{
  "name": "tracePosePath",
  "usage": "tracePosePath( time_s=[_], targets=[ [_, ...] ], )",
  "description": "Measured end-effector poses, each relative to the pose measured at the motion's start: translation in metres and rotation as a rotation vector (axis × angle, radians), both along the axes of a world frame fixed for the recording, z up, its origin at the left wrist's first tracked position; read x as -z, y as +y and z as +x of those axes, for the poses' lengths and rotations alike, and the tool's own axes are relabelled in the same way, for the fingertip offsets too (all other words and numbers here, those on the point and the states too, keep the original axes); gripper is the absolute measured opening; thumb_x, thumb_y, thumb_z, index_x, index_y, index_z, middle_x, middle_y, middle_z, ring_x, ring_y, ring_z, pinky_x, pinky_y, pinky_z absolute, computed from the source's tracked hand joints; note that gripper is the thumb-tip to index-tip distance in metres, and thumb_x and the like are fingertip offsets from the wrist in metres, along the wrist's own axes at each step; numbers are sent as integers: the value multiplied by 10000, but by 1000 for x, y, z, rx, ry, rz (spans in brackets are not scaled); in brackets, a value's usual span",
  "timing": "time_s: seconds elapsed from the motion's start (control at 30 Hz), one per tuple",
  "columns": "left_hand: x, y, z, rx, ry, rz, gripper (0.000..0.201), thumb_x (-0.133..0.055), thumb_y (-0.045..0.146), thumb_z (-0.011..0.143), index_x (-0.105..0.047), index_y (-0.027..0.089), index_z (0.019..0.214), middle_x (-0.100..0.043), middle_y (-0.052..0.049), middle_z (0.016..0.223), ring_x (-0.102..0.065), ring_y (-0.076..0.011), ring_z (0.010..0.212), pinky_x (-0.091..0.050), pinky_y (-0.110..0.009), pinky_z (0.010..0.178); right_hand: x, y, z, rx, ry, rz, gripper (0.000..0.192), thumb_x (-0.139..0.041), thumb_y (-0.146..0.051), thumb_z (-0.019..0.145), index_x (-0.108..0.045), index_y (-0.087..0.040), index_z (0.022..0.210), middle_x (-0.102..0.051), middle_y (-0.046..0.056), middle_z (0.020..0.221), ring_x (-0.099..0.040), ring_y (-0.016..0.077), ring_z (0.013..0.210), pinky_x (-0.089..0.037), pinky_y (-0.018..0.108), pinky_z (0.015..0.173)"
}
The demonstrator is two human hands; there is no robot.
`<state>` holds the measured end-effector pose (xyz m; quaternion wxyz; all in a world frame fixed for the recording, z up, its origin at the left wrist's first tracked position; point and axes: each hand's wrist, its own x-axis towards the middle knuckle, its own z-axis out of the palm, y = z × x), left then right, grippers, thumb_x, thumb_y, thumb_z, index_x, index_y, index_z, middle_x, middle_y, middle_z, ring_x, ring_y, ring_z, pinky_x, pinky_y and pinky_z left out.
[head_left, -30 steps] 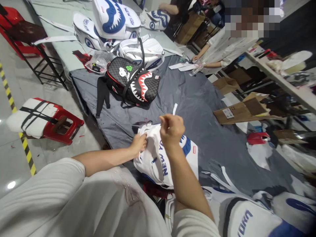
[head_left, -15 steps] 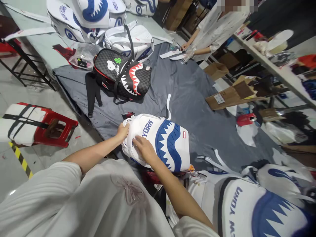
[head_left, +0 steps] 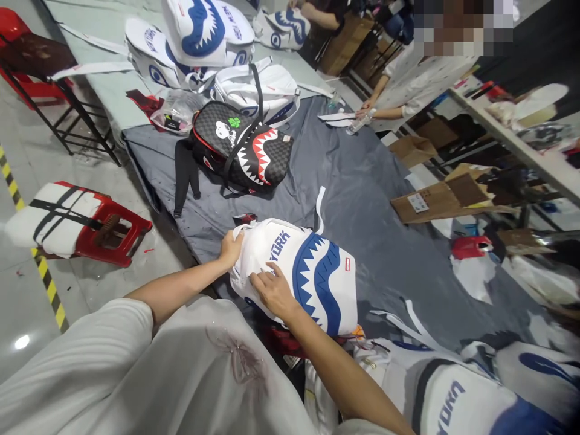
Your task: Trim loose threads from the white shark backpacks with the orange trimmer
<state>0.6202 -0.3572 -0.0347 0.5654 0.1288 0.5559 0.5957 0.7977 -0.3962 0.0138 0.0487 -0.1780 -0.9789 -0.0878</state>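
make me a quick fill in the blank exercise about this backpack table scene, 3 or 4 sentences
1. Both hands, the left hand and the right hand, rest on a white backpack printed with a ____ shark mouth.
2. The black checkered backpack has a shark mouth coloured ____.
3. The table is covered by a ____ cloth.
4. The stool on the floor is ____.

Missing words: blue; red; grey; red

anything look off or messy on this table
The black checkered backpack lies tipped on its side among white ones, one strap drooping over the grey cloth's edge. A loose white strap trails beside the white shark-mouth backpack that both hands hold. No spill or damage shows.
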Motion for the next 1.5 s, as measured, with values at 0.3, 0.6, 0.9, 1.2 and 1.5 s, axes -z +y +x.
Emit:
tracePosePath(
  time_s=[0.3,0.6,0.9,1.2,1.5],
  targets=[
    [-29,-46,51,253,540,242,104,-551,265,865,-532,171,905,-593,-13,819,-541,-174,791,-414,-293,750,-47,81,5,631,500,61,198,-477,-209,923,-662,-191,853,-691,25,725,-578,165,658,-376,341,916],
    [-14,-77,36,417,568,413,239,-532,405,866,-546,167,857,-559,13,752,-488,-145,719,-357,-263,656,-60,163,118,1439,297,-77,374,-414,-343,937,-721,-189,1084,-728,141,931,-644,258,788,-373,315,636],
    [-3,-53,18,410,750,348,327,-480,464,892,-581,164,971,-641,-54,882,-585,-212,849,-450,-335,768,-77,157,125,1455,160,-32,344,-409,-321,934,-716,-197,1027,-728,146,826,-683,300,797,-394,337,634],
    [-37,-27,39,637,1321,568,619,-673,475,814,-509,189,1337,-646,-143,1211,-551,-334,1144,-380,-543,1003,-87,109,84,1144,240,116,239,-508,-275,942,-719,-165,922,-689,86,707,-603,190,653,-281,279,602],
    [-36,-9,40,256,1420,668,656,-672,401,835,-422,165,1394,-489,-173,1346,-462,-325,1225,-381,-510,1020,-91,86,83,1150,369,41,204,-513,-256,927,-686,-157,886,-662,63,689,-552,179,665,-263,265,620]
  ],
)
